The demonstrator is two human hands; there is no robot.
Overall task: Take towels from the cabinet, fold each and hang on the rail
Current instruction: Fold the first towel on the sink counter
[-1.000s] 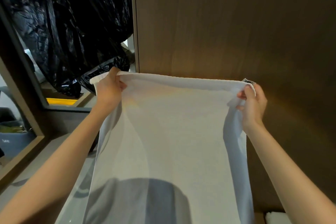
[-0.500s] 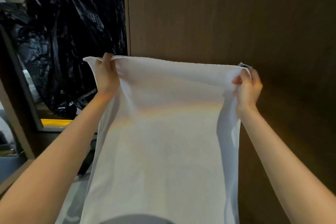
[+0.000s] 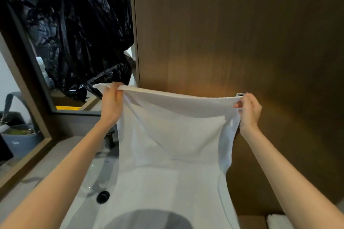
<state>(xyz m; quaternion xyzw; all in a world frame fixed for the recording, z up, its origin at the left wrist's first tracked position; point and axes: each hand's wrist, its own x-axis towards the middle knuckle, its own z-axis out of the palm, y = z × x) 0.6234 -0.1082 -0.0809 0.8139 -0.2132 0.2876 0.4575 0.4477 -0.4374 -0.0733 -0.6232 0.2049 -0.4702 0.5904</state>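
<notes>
Change: towel (image 3: 173,154) is held lower in the view than half a second ago. Its top edge now dips slightly between the two holds, where it ran almost straight. A broad slack fold crosses the cloth that was smooth then, and a basin and its drain have come into view at lower left.
Left grip (image 3: 111,106): clamped on the towel's top left corner, with the fingers curled over the hem. A small flap of the corner sticks out to the left of them.
Right grip (image 3: 249,111): pinched on the top right corner, thumb and fingertips closed on the hem. A dark label (image 3: 241,94) stands out of the cloth just above them.
Towel position: white and spread wide, hanging from the two grips with the top hem stretched between them. The right side edge curls inward below the right grip. The lower part runs out of the bottom of the view, crossed by a grey shadow.
Door (image 3: 242,33): brown wooden panel directly behind the towel.
Basin (image 3: 89,178): pale, at lower left, partly covered by the towel. It has a black drain (image 3: 102,196) and a dark tap (image 3: 109,140) just beside the towel's left edge.
Desk (image 3: 55,156): grey top around the basin.
Bag (image 3: 80,29): black plastic, filling the framed area at upper left.
Bin (image 3: 18,141): grey, at the far left.
Second towel (image 3: 275,221): white, at the lower right edge, partly cut off.
</notes>
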